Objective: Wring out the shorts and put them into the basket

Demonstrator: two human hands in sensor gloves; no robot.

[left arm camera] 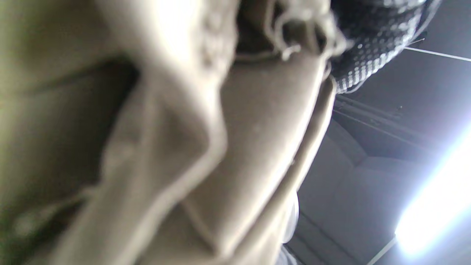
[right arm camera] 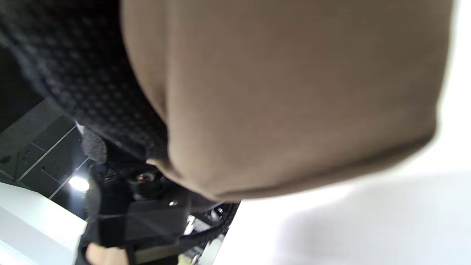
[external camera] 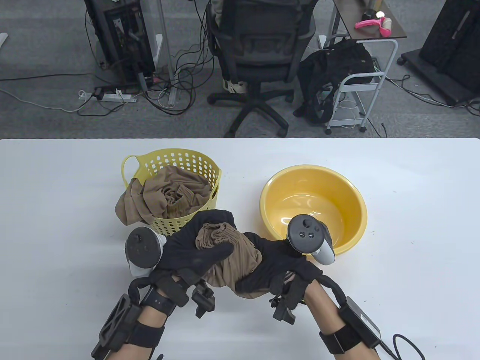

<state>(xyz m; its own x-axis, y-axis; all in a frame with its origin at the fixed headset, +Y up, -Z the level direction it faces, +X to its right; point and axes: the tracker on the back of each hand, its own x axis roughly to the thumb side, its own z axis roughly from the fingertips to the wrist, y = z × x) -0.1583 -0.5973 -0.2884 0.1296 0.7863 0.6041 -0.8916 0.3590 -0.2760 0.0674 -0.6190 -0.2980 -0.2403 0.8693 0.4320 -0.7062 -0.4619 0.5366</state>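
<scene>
- Both hands, left (external camera: 195, 249) and right (external camera: 275, 268), curl their fingers round one bunched brown pair of shorts (external camera: 234, 258), held above the table (external camera: 56, 225) in front of the basket (external camera: 180, 161).
- Soft and limp, probably wet-heavy; best gripped at opposite ends.
- One basket, already holding brown cloth (external camera: 165, 197); one bowl (external camera: 313, 206).

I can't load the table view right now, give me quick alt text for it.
Both gloved hands, left hand and right hand, grip bunched brown shorts above the white table. Behind: yellow basket holding brown cloth, yellow basin to its right.
</scene>
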